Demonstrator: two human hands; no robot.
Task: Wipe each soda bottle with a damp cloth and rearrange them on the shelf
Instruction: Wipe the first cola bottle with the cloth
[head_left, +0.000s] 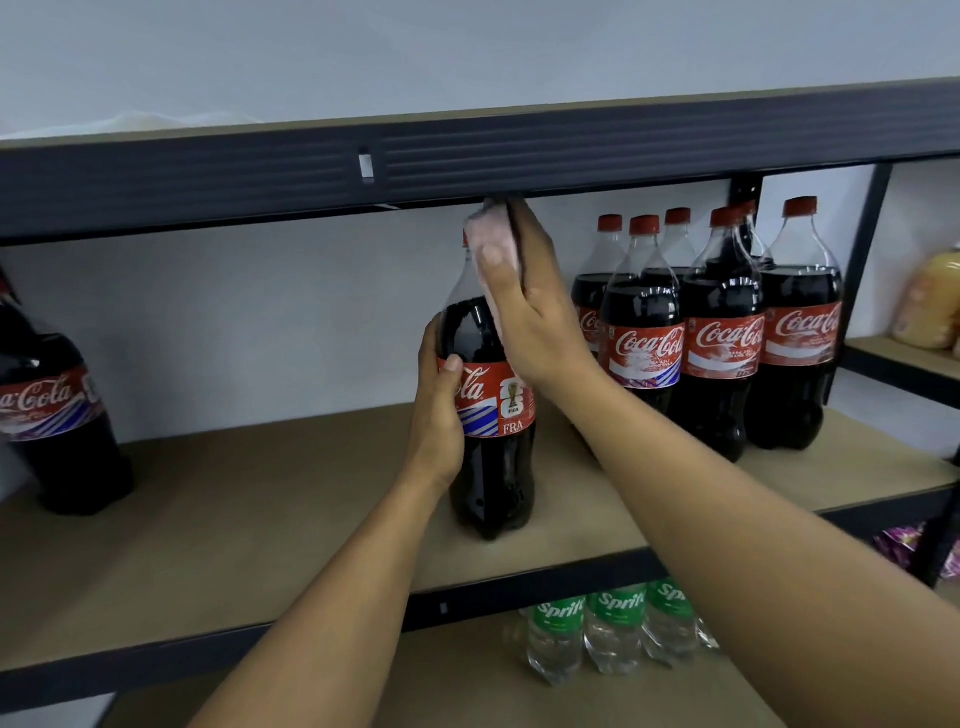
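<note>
Mid-wipe on one Coke bottle (493, 467), upright at the centre of the shelf (260, 499); my left hand (439, 410) grips it at the label; my right hand (530, 312) holds the pink cloth (493, 239) wrapped against its neck, cap hidden. Lone bottle (57, 415) at far left, cluster of bottles (722, 338) at right (can't tell which are clean); Sprite bottles (613, 629) on the shelf below. My guess is partway: this bottle's body and the final arranging are left.

Bare forearms (332, 613) — the left hand (439, 415) and right hand (535, 312) bare too.
</note>
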